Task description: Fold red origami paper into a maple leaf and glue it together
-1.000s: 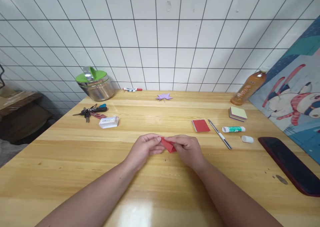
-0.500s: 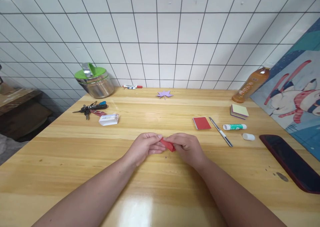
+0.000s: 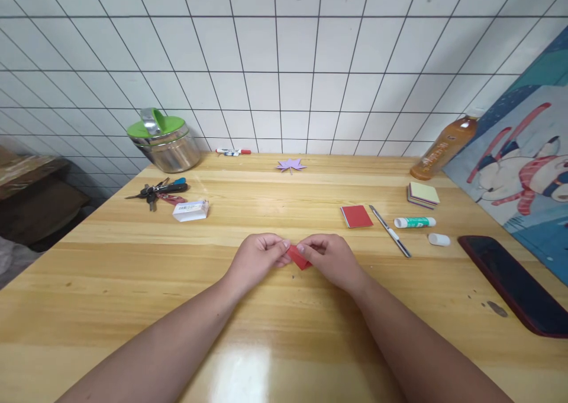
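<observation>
A small piece of folded red paper (image 3: 300, 258) is held between my two hands, just above the wooden table. My left hand (image 3: 261, 258) pinches its left end, with the thumb on top and the fingers curled beneath. My right hand (image 3: 331, 261) grips the right side between thumb and fingers, covering that edge. Farther forward and to the right lies a stack of square paper with a red sheet on top (image 3: 357, 216). A utility knife (image 3: 390, 231) lies beside that stack. At the back of the table sits a purple paper maple leaf (image 3: 290, 165).
On the right are a glue stick (image 3: 415, 222), its white cap (image 3: 439, 239), a pad of coloured paper (image 3: 423, 194), a phone (image 3: 515, 284) and a tea bottle (image 3: 444, 145). Leftward are keys (image 3: 160, 191), a white box (image 3: 190, 210), a green-lidded steel pot (image 3: 166, 142) and a marker (image 3: 233, 152).
Both hands have shifted their fingers on the red paper. My right thumb now shows on top of it, and the paper looks wider and more triangular. The view has tilted slightly.
</observation>
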Tool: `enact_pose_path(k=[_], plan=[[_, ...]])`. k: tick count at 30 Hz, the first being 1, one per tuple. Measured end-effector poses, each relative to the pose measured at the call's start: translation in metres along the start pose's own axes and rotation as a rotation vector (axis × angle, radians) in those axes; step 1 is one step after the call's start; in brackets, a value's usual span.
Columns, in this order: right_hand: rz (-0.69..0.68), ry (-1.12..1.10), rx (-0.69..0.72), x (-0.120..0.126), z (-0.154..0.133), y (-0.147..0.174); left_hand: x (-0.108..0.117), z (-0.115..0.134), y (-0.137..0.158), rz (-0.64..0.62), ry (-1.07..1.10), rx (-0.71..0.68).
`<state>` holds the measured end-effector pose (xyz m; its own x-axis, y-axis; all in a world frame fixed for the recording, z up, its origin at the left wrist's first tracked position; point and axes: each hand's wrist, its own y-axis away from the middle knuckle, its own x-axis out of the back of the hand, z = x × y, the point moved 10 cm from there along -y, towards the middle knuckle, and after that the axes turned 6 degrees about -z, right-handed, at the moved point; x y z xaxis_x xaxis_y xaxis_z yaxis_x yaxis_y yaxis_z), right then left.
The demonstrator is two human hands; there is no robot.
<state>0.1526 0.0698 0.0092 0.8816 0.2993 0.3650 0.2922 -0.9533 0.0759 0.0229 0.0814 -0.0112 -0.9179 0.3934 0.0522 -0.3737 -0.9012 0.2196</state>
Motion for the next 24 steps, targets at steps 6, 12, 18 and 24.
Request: enact_pose_path(k=[6, 12, 18, 24], plan=[[0.024, 0.04, -0.044, 0.001, 0.004, 0.0, 0.001, 0.0, 0.0, 0.003, -0.017, 0.012], [0.042, 0.076, -0.05, 0.003, 0.01, 0.0, -0.006, -0.004, -0.001, -0.06, 0.011, 0.029], [0.05, 0.124, -0.048, 0.003, 0.005, 0.0, -0.002, 0.0, -0.002, -0.013, 0.015, -0.038], [0.062, 0.16, -0.025, 0.008, 0.002, 0.002, 0.009, 0.006, -0.004, 0.073, 0.001, -0.063]])
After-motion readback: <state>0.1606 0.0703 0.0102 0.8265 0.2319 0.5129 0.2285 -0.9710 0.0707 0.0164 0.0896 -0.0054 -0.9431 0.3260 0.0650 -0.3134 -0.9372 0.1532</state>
